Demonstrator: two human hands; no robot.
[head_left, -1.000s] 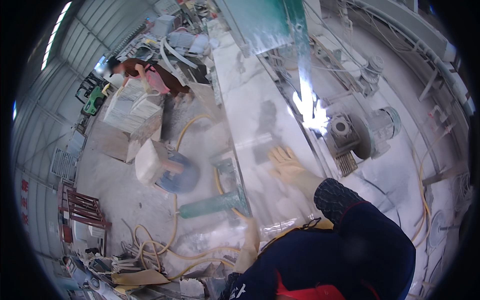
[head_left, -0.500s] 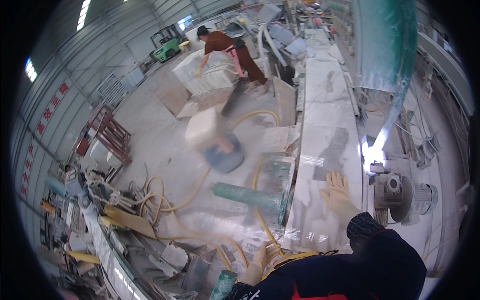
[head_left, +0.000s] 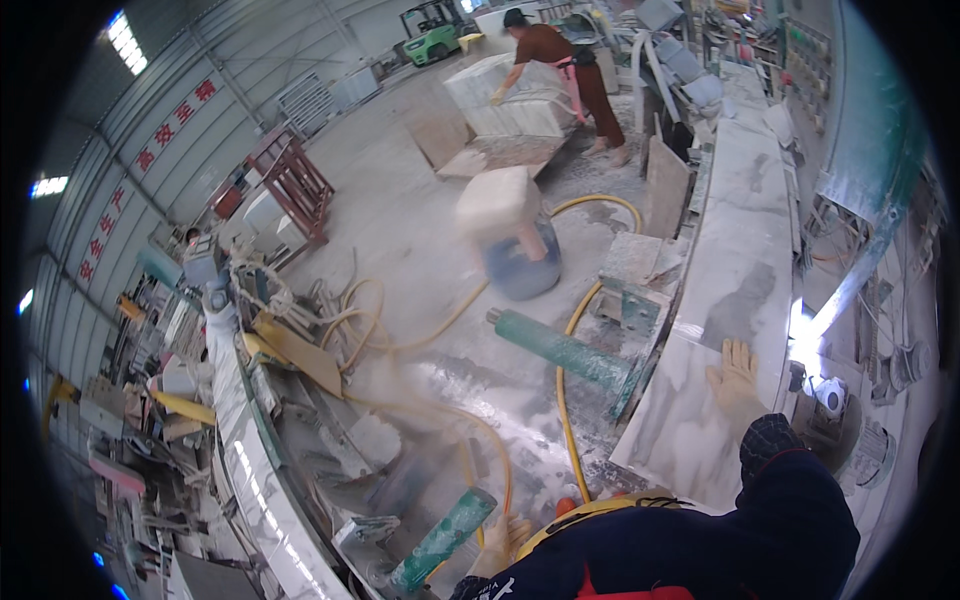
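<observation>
My right hand [head_left: 738, 385], in a pale glove, lies open with its palm down on the long white-and-grey marble slab [head_left: 690, 435]. Its fingers point up along the slab toward a darker grey patch. Lower down, my left hand [head_left: 503, 540], gloved as well, hangs near my waist with loosely curved fingers and no object visible in it. A green roller [head_left: 447, 540] is right beside that hand. Close by runs a yellow hose [head_left: 573, 440]. My yellow apron [head_left: 590, 515] covers part of the space between both hands.
A motor [head_left: 865, 445] stands right of the slab, near a bright light. Left of the slab lie another green roller [head_left: 560, 350] and a blue drum [head_left: 525, 265] with a pale block-shaped top. Farther off, a person [head_left: 575, 75] bends over stacked stone blocks [head_left: 505, 95].
My view has turned left, so the surroundings sit farther right in the picture. The right hand stays flat on the slab. My left hand is lower, nearer the green roller.
</observation>
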